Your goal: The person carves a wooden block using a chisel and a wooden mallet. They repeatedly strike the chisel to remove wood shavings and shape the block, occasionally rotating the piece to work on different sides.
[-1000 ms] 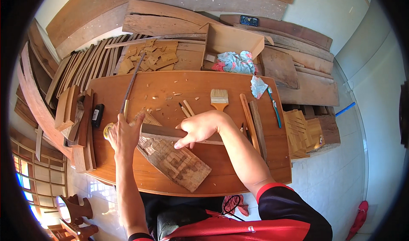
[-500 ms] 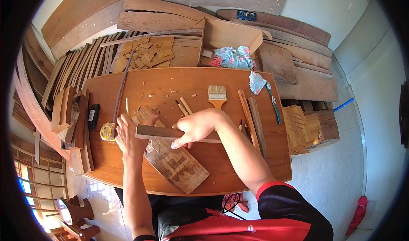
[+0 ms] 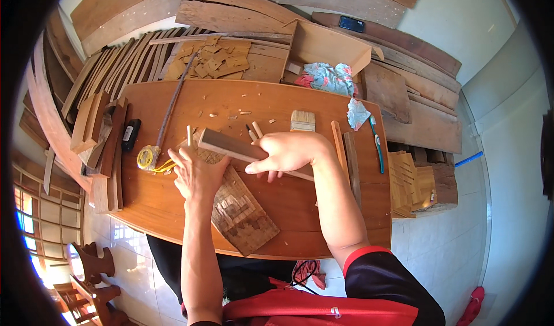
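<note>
Head view. Square-edged brown wooden bar [image 3: 228, 144] pinched in right grip [image 3: 283, 153], thumb along near side, other fingers partly hidden below knuckles. Bar position: over the middle of reddish-brown varnished wooden surface [image 3: 300, 222], free end pointing left, overlapping in view the far part of flat, worn, dark-stained wooden board [image 3: 245, 216]. Height above board: cannot tell.

Left grip [image 3: 199, 176] just beside bar's free end; visible fingers spread and loosely bent. Slim pale stick [image 3: 189, 134] just beyond fingertips, possibly pinched out of sight; cannot tell. Contact with bar also unclear.

Handling notes, judgement only. Hold bar firmly near mid-length, without squeezing hard. Support free end with left grip, against likely tilt or twist from a one-sided hold. Place fingers on flat faces, away from edges, for fear of splinters. Turn slowly, one face at a time, with good light on each. Before any resting of bar, clear small pale wood chips [image 3: 213, 115] to avoid rocking. Mind transparent-and-yellow tape measure [image 3: 148, 158] with yellow strap, near left grip: probably easy to knock.
</note>
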Available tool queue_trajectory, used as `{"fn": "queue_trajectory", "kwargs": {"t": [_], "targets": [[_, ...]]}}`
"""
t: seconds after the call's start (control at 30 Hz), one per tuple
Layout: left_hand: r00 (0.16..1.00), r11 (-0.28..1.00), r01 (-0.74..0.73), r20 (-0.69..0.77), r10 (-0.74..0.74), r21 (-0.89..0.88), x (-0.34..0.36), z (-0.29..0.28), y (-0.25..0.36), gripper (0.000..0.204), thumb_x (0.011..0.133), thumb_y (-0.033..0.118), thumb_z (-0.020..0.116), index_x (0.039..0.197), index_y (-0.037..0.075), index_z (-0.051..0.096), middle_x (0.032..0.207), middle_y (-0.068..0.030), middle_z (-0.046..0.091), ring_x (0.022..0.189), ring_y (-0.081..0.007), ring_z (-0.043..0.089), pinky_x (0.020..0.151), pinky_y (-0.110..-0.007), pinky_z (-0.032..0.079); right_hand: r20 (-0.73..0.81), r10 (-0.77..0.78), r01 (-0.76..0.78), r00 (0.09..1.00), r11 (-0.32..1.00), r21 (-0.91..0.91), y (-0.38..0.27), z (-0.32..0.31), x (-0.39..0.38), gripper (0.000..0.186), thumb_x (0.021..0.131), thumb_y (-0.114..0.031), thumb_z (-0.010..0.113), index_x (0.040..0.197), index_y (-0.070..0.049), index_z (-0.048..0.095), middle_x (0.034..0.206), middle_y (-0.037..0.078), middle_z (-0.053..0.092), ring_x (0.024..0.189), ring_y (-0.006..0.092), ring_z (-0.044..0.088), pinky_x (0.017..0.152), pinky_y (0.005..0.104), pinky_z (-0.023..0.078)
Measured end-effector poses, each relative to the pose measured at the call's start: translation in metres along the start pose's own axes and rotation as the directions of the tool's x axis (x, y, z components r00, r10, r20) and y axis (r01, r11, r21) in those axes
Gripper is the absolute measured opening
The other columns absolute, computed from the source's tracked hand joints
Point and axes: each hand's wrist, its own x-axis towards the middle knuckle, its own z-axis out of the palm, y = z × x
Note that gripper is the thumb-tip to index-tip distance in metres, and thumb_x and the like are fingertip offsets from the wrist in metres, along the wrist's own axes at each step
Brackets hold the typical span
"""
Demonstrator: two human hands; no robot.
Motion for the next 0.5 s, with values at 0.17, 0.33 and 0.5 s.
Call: {"fn": "queue_trajectory", "kwargs": {"t": [0.17,0.33,0.5], "targets": [[0.997,0.998,-0.059,-0.06,0.057,-0.03,-0.002,-0.004,0.006,0.107,0.066,0.058,0.086,0.136,-0.01,0.042,0.155,-0.033,0.035,0.132,-0.046,0.053,0.1,-0.056,0.052,-0.025,-0.091,0.092,0.996,0.996,0.011,0.005,0.0,-0.004,0.062,0.098,-0.048,0.065,0.116,0.011,0.067,0.107,0.019,0.077,0.085,0.0253,0.078,0.072,0.0389,0.062],[0.975,0.974,-0.215,-0.08,0.209,-0.075,0.013,-0.015,0.002,0.105,0.065,0.056,0.086,0.136,-0.008,0.044,0.152,-0.027,0.041,0.129,-0.0426,0.056,0.1,-0.051,0.052,-0.075,-0.099,0.101,0.992,0.995,0.024,0.005,0.0,-0.008,0.058,0.098,-0.048,0.067,0.114,0.007,0.069,0.105,0.018,0.077,0.081,0.0232,0.077,0.077,0.0379,0.061],[0.86,0.856,-0.51,-0.076,0.505,-0.086,0.035,-0.045,-0.004,0.095,0.062,0.052,0.088,0.125,-0.006,0.046,0.154,-0.0251,0.041,0.127,-0.0398,0.058,0.097,-0.049,0.053,-0.236,-0.154,0.207,0.959,0.954,0.218,-0.003,-0.007,-0.024,0.049,0.099,-0.041,0.068,0.113,0.006,0.067,0.098,0.018,0.076,0.075,0.0222,0.076,0.07,0.0342,0.059]]}}
